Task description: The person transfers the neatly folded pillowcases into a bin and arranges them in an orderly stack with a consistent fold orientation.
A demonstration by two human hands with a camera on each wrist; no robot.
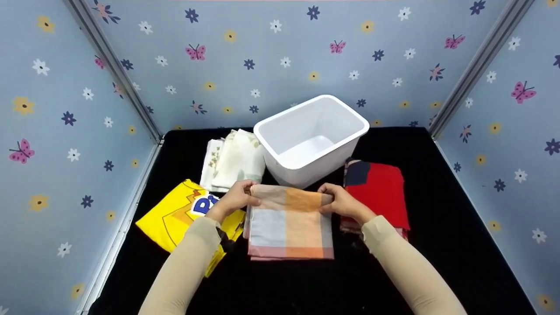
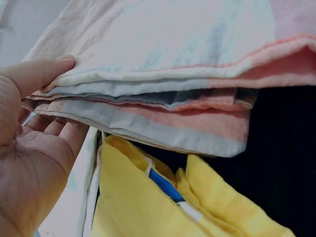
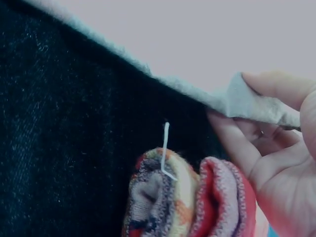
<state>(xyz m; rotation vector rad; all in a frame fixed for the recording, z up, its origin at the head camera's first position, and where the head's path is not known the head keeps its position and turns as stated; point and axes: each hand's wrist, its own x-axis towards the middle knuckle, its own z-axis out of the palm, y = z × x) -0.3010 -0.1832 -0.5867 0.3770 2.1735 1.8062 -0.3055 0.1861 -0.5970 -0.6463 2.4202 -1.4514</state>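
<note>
Folded plaid cloth (image 1: 291,227) was pinched at its far corners by left hand (image 1: 236,196) and right hand (image 1: 344,203), in front of the white bin (image 1: 323,163); layer slippage was risked by uneven grip.

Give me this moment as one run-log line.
left hand: pinches checked cloth by left edge | right hand: pinches its right edge | white bin: upright, beyond it | yellow cloth: left | red cloth: right
</note>
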